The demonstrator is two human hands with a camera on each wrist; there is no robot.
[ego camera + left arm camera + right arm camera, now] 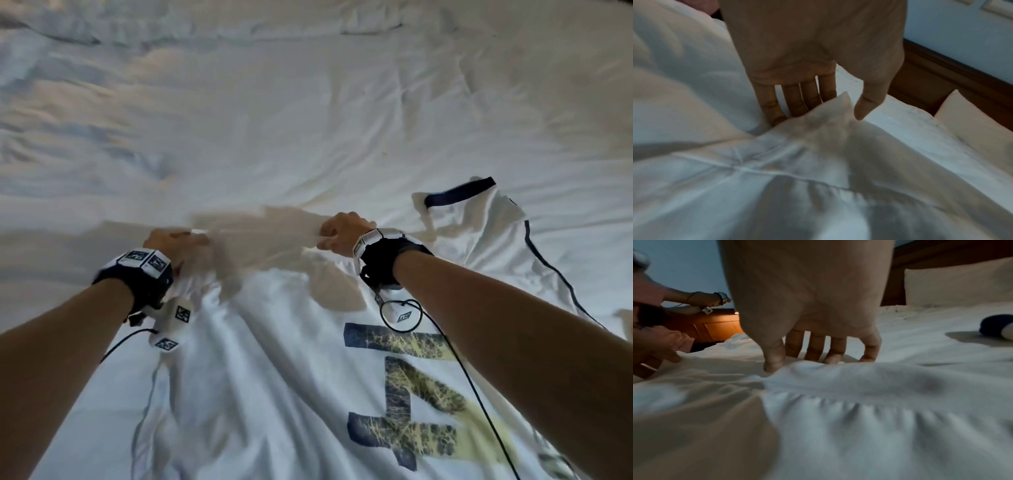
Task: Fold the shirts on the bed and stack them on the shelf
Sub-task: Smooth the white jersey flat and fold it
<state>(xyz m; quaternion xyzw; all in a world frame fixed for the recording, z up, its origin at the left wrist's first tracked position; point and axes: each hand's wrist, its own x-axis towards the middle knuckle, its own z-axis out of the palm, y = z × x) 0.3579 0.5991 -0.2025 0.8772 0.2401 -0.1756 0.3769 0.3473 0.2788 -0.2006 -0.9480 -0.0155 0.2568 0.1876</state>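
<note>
A white jersey point(274, 377) with a dark printed number lies spread on the bed, its dark-trimmed sleeve point(459, 192) out to the right. Both hands are at its far edge. My right hand point(339, 233) pinches a ridge of the shirt point(838, 386) between thumb and fingers point(801, 363). My left hand point(171, 243) has straight fingers point(795, 100) behind a raised corner of the shirt point(818, 129); the left hand's thumb stands apart from the cloth and the fingertips are hidden. The cloth between the hands is blurred.
The rumpled white bed sheet point(308, 102) stretches far ahead and to both sides. A pillow point(957, 285) leans on the dark wooden headboard point(920, 73). A lit wooden bedside unit point(715, 324) stands beyond the bed's edge.
</note>
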